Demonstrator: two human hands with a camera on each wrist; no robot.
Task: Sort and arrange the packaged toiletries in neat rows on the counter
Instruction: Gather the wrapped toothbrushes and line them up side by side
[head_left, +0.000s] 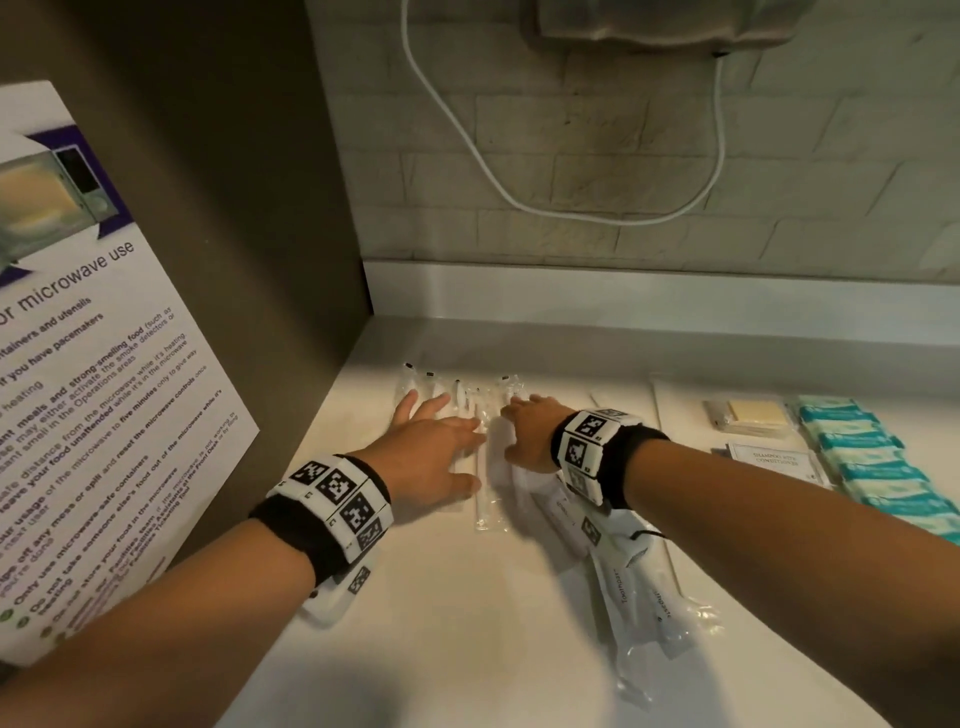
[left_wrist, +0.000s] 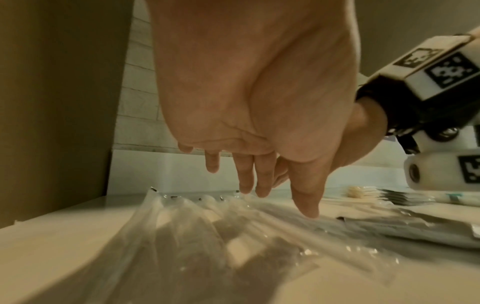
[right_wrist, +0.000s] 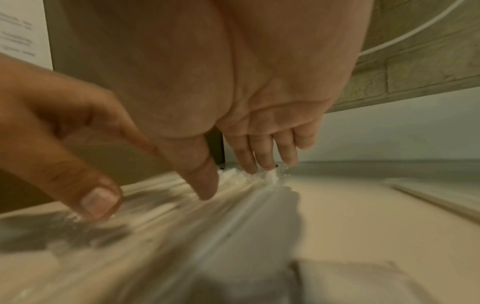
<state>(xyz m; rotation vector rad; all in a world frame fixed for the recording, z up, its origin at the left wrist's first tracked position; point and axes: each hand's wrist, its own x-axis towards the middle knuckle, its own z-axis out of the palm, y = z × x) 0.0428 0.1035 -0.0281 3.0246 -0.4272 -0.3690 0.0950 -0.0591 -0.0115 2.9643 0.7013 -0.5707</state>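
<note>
Several clear-wrapped toothbrush packets (head_left: 480, 415) lie side by side on the white counter (head_left: 467, 613) near its back left corner. My left hand (head_left: 436, 441) lies flat over the left packets with straight, spread fingers (left_wrist: 246, 181). My right hand (head_left: 524, 431) rests palm down on the right packets, its fingertips (right_wrist: 265, 162) touching the wrapping (right_wrist: 233, 195). Neither hand grips anything. In the left wrist view the crinkled packets (left_wrist: 202, 222) spread out under the palm. More wrapped toothbrush kits (head_left: 639, 582) lie loose under my right wrist.
A dark cabinet wall (head_left: 234, 260) with a microwave notice (head_left: 93, 389) bounds the left. At the right lie teal soap bars (head_left: 878, 467) in a row, a yellow sachet (head_left: 753, 415) and a shampoo sachet (head_left: 774, 462). A white cable (head_left: 519, 197) hangs on the tiled wall.
</note>
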